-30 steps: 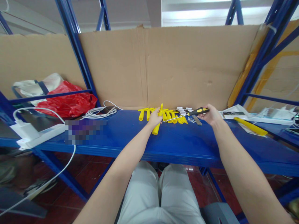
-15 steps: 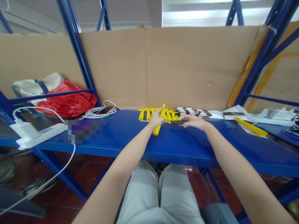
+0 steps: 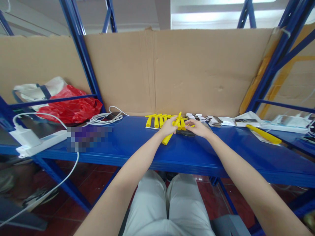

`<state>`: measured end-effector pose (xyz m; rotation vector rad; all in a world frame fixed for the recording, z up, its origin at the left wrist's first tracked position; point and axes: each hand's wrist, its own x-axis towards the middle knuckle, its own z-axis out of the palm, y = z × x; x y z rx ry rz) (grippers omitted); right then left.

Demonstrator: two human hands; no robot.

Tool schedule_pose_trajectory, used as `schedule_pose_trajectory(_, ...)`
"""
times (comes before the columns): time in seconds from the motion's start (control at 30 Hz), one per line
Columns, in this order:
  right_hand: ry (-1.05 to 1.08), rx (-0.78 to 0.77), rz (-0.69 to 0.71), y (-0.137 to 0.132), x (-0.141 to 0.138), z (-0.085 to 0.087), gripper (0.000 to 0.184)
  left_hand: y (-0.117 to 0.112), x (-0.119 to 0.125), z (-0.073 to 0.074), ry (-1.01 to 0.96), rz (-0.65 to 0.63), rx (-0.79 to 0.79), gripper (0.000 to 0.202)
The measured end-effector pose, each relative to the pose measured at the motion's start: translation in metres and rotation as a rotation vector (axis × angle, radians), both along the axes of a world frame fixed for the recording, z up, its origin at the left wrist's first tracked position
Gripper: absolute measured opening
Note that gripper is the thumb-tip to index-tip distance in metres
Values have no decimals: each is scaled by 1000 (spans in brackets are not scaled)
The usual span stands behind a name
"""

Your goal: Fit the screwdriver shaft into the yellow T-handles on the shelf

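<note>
On the blue shelf (image 3: 137, 141), my left hand (image 3: 168, 128) is closed round a yellow plastic handle (image 3: 166, 139), which tilts up to the right. My right hand (image 3: 199, 128) hovers just right of it with its fingers loosely apart, the fingertips close to the handle's upper end. A black-handled screwdriver (image 3: 183, 133) lies flat on the shelf under my right hand, its thin shaft pointing left. Behind both hands lies a row of several more yellow handles (image 3: 157, 120).
A stack of small black-and-white pieces (image 3: 195, 115) and papers (image 3: 246, 119) lie to the right, with a long yellow tool (image 3: 264, 133). At left are a white cable coil (image 3: 104, 118), a power strip (image 3: 36, 144) and a red bag (image 3: 71, 106). Cardboard (image 3: 184, 72) backs the shelf.
My right hand brought the screwdriver in from the right, laid it on the shelf and let go. My left hand tilted the yellow handle further to the right.
</note>
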<state>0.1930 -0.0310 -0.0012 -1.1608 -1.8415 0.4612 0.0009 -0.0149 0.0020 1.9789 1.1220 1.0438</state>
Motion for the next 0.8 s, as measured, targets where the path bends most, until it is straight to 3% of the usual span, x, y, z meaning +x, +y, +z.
schedule_pose_trajectory(0.2, 103, 110, -33, -1, -5, 1, 12, -9, 2, 2, 71, -77, 45, 76)
schedule_pose_trajectory(0.8, 179, 86, -31, 1, -3, 2, 15, -3, 6, -6, 67, -203, 66, 77)
